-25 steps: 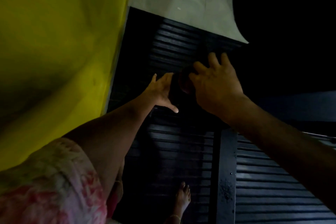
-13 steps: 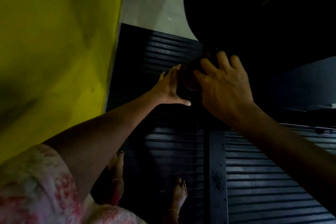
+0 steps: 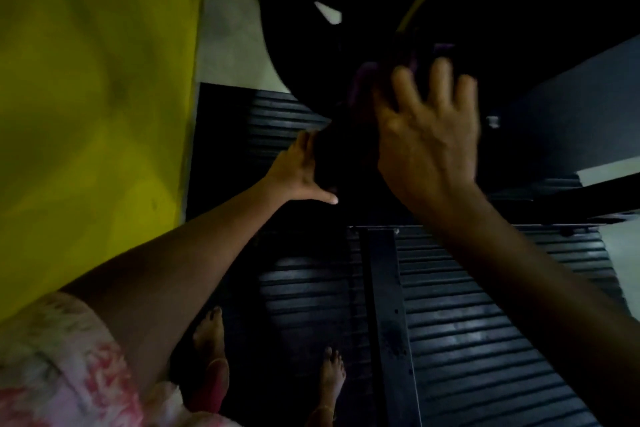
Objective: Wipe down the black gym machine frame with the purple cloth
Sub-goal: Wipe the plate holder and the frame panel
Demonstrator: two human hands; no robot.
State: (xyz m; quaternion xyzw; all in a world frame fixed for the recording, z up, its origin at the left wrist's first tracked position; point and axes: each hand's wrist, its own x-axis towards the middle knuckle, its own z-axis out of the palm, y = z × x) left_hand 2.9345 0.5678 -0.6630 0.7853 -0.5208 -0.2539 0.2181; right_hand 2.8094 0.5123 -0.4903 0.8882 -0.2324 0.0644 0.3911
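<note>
A dim gym floor: black ribbed mats [image 3: 485,340] lie under everything, with a yellow wall [image 3: 86,97] on the left and a strip of pale floor [image 3: 228,45] beyond the mats.

The black frame [image 3: 329,55] rises as a dark curved mass above the mats, and most of its shape is lost in shadow. The purple cloth [image 3: 367,83] shows only as a faint purplish patch against the frame, just beside and partly under the right hand's fingers. The right hand [image 3: 429,139] is raised against the frame with its fingers spread and fairly straight, pressing on the cloth; motion blur softens the fingertips. The left hand [image 3: 301,170] rests lower on the frame, left of the right hand, with its thumb stuck out sideways and its fingers flat against a dark part; whether they curl round anything I cannot tell.

Below the frame a flat black bar [image 3: 388,322] runs along the mats toward the camera. Two bare feet [image 3: 332,374] stand on the mats left of that bar. A floral sleeve [image 3: 59,367] covers the left upper arm in the lower left corner.

No containers are visible.
</note>
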